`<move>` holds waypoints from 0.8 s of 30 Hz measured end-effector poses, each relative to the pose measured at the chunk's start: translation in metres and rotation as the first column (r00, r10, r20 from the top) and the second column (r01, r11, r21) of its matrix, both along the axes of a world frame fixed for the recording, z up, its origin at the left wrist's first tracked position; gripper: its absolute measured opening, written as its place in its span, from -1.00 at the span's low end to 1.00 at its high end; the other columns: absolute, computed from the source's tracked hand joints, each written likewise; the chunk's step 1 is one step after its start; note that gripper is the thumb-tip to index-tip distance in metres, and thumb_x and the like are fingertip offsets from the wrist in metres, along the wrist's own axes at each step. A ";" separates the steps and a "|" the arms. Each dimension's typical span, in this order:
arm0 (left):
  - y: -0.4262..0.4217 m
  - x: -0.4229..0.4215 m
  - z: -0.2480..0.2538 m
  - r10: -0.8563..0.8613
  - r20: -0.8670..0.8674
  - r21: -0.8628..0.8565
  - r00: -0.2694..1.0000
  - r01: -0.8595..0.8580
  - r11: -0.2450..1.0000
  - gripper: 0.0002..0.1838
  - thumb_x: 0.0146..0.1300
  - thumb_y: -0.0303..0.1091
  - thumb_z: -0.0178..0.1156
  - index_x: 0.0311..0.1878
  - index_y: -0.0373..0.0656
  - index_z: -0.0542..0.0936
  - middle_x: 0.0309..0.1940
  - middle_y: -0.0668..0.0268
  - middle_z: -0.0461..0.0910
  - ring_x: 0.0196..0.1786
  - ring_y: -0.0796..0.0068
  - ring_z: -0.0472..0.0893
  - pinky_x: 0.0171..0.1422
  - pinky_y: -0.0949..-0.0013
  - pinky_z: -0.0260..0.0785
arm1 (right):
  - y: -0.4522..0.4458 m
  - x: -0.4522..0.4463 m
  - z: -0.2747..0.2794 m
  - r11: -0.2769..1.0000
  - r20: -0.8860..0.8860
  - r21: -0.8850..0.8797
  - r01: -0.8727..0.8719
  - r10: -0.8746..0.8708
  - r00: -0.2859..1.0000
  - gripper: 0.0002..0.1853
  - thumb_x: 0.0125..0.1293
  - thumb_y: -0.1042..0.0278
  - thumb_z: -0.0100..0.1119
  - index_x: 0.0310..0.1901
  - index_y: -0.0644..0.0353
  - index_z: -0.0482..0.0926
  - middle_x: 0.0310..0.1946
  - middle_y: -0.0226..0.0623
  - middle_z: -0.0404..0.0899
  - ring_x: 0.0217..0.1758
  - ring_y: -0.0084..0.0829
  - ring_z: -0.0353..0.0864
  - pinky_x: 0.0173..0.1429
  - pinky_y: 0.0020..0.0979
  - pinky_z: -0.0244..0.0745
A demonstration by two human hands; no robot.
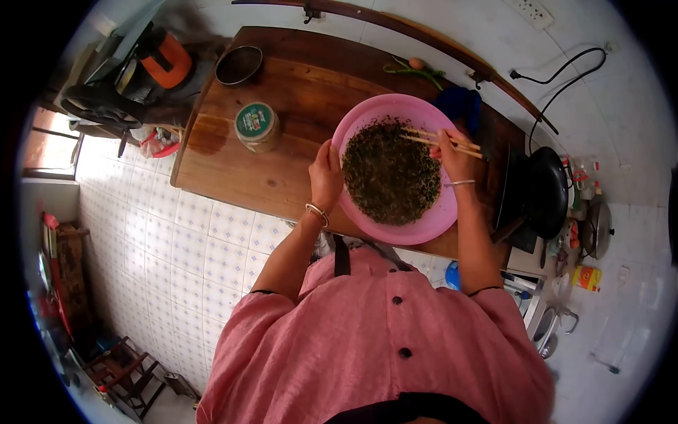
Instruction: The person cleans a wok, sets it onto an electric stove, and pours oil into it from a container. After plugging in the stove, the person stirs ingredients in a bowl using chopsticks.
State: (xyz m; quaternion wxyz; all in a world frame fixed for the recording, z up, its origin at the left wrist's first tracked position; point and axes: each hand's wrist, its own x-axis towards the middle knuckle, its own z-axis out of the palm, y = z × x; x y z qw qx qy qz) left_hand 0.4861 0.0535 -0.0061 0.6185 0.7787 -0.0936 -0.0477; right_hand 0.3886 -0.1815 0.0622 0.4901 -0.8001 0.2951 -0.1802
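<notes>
A large pink plastic basin [441, 221] stands at the near edge of the wooden table, holding a dark green chopped mixture [388, 173] that looks like leafy greens in liquid. My left hand [326, 177] grips the basin's left rim, thumb and fingers closed around it. Over the basin's right side, my right hand [454, 154] is closed around a pair of wooden chopsticks [424, 136]. Their tips point left, at the upper right part of the mixture; whether they dip into it I cannot tell.
On the wooden table [233, 162] stand a jar with a green lid [256, 121] and a dark round pan [239, 66]. Behind the basin lie green stalks [413, 70] and a dark blue cloth [459, 106]. A black wok [547, 192] sits to the right. An orange container [166, 62] is far left.
</notes>
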 end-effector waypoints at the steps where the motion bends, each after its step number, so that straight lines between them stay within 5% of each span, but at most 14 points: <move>1: 0.000 0.000 0.002 -0.008 -0.014 -0.005 1.000 0.008 1.000 -0.64 0.35 -0.21 -0.08 0.01 -0.28 0.48 -0.28 -0.10 0.57 -0.16 -0.04 0.58 -0.12 0.18 0.39 | 0.004 0.009 -0.005 0.997 0.057 0.040 0.061 -0.063 0.996 -0.72 0.27 0.24 0.11 -0.22 0.35 0.56 -0.59 -0.30 0.57 -0.61 -0.58 0.55 -0.53 -0.60 0.47; 4: -0.001 0.000 0.006 -0.007 -0.033 -0.004 0.999 0.006 1.000 -0.65 0.35 -0.23 -0.07 0.00 -0.30 0.49 -0.27 -0.08 0.58 -0.18 0.07 0.60 -0.13 0.23 0.40 | 0.005 0.022 -0.043 0.992 0.135 0.006 0.124 -0.124 0.983 -0.71 0.27 0.22 0.10 -0.28 0.36 0.55 -0.62 -0.25 0.57 -0.64 -0.54 0.56 -0.56 -0.55 0.46; 6: 0.001 -0.002 0.005 0.005 -0.039 0.008 0.999 -0.004 1.000 -0.65 0.35 -0.24 -0.05 -0.01 -0.33 0.50 -0.27 -0.05 0.60 -0.20 0.18 0.62 -0.13 0.29 0.41 | 0.014 0.019 -0.052 0.994 0.009 -0.034 0.104 -0.103 0.995 -0.69 0.26 0.21 0.10 -0.31 0.39 0.54 -0.66 -0.22 0.57 -0.65 -0.53 0.57 -0.56 -0.53 0.46; 9: 0.002 -0.003 -0.001 0.025 -0.037 0.038 0.999 -0.024 0.999 -0.66 0.35 -0.25 -0.05 -0.01 -0.32 0.50 -0.29 -0.05 0.60 -0.23 0.19 0.62 -0.15 0.30 0.41 | 0.006 0.014 -0.028 0.995 0.089 -0.036 0.094 -0.090 0.992 -0.68 0.25 0.22 0.11 -0.30 0.41 0.55 -0.68 -0.21 0.56 -0.66 -0.51 0.57 -0.57 -0.51 0.46; 12: -0.002 0.000 0.002 0.003 -0.022 0.019 1.000 -0.003 1.000 -0.67 0.35 -0.26 -0.05 -0.01 -0.32 0.50 -0.31 -0.06 0.60 -0.23 0.18 0.63 -0.17 0.28 0.42 | 0.009 0.020 -0.012 0.994 0.142 -0.075 0.080 -0.069 0.987 -0.68 0.26 0.23 0.10 -0.33 0.41 0.55 -0.68 -0.21 0.56 -0.66 -0.52 0.57 -0.56 -0.49 0.46; 14: -0.001 -0.002 0.004 0.016 -0.049 0.031 0.999 -0.015 0.999 -0.67 0.35 -0.26 -0.05 -0.01 -0.32 0.50 -0.31 -0.08 0.59 -0.23 0.17 0.63 -0.17 0.28 0.42 | 0.010 0.031 -0.036 0.997 0.112 -0.033 0.074 -0.070 0.991 -0.68 0.26 0.22 0.10 -0.34 0.40 0.55 -0.67 -0.23 0.57 -0.66 -0.52 0.57 -0.55 -0.51 0.47; 15: -0.001 -0.003 0.003 0.016 -0.047 0.031 0.999 -0.014 0.999 -0.67 0.35 -0.26 -0.05 -0.01 -0.32 0.50 -0.31 -0.08 0.59 -0.23 0.17 0.63 -0.17 0.28 0.42 | 0.012 0.032 -0.047 0.999 -0.056 -0.034 0.034 -0.036 0.998 -0.67 0.27 0.21 0.09 -0.33 0.40 0.56 -0.67 -0.24 0.57 -0.66 -0.51 0.57 -0.53 -0.52 0.49; 18: -0.003 0.004 0.002 0.053 0.037 0.016 0.998 -0.053 0.998 -0.67 0.35 -0.26 -0.05 -0.01 -0.31 0.50 -0.31 -0.08 0.59 -0.25 0.16 0.63 -0.18 0.28 0.42 | 0.009 0.026 -0.047 0.989 -0.035 -0.139 0.049 -0.054 0.998 -0.67 0.28 0.19 0.07 -0.32 0.38 0.56 -0.67 -0.24 0.57 -0.66 -0.51 0.58 -0.52 -0.52 0.49; 20: 0.001 -0.001 0.005 0.001 -0.009 -0.003 1.000 -0.001 1.000 -0.66 0.35 -0.23 -0.07 -0.01 -0.30 0.50 -0.31 -0.13 0.56 -0.20 -0.06 0.58 -0.16 0.18 0.39 | 0.004 0.014 -0.026 0.995 -0.046 -0.097 0.017 -0.022 0.999 -0.69 0.30 0.20 0.05 -0.29 0.36 0.57 -0.66 -0.25 0.58 -0.65 -0.52 0.57 -0.53 -0.51 0.48; 24: -0.001 -0.003 0.008 0.009 -0.076 -0.009 0.997 -0.010 1.000 -0.66 0.35 -0.23 -0.07 -0.02 -0.30 0.50 -0.30 -0.13 0.56 -0.19 -0.08 0.57 -0.15 0.17 0.40 | -0.007 0.009 -0.045 0.976 0.005 -0.121 0.179 -0.179 0.984 -0.71 0.29 0.21 0.06 -0.34 0.31 0.60 -0.64 -0.27 0.59 -0.63 -0.53 0.57 -0.52 -0.52 0.47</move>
